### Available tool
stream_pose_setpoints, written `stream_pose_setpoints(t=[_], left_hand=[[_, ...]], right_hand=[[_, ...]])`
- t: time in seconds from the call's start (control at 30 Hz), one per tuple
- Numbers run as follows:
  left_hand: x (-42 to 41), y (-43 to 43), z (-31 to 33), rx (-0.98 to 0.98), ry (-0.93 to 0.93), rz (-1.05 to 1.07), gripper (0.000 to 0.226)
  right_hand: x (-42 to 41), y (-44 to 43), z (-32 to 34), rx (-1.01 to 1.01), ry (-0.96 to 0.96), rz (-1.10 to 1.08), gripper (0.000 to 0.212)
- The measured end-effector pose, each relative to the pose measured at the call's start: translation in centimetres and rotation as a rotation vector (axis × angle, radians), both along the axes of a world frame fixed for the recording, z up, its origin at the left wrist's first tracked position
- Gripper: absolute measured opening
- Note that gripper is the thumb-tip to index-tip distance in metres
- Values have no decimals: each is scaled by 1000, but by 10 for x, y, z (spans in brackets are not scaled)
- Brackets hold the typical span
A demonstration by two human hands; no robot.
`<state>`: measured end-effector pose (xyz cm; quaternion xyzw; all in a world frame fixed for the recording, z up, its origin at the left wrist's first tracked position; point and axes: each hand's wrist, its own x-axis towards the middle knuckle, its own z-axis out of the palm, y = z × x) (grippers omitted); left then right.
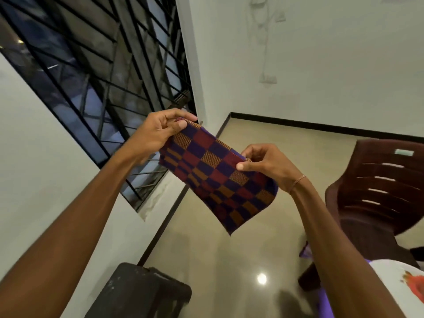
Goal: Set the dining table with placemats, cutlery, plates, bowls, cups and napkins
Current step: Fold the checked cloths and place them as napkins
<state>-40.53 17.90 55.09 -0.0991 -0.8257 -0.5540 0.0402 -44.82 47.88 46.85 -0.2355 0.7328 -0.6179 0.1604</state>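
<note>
Thumb and fingers [181,115] of my left hand [158,131] pinched one top corner of the checked cloth [215,177]; my right hand [268,166] pinched the other. It hung in the air above the floor [229,260], apparently light, soft and limp, so I judged the corners the surest hold.

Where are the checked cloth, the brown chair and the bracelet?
checked cloth [213,177], head view, middle of the fabric.
brown chair [385,182], head view, slatted backrest.
bracelet [298,180], head view, chain on right wrist.

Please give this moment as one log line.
left hand: pinches checkered cloth | right hand: pinches it | cloth: in air
</note>
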Motion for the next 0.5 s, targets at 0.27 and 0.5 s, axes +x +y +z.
stream_pose_setpoints(t=[0.27, 0.5], left_hand=[[6, -9, -28, -157, 106, 405, 8], [-4, -14, -33, -351, 249, 455, 11]], right_hand=[[-11, -3, 1, 62, 69, 6, 25], [-21, -9, 20, 411, 608, 124, 16]])
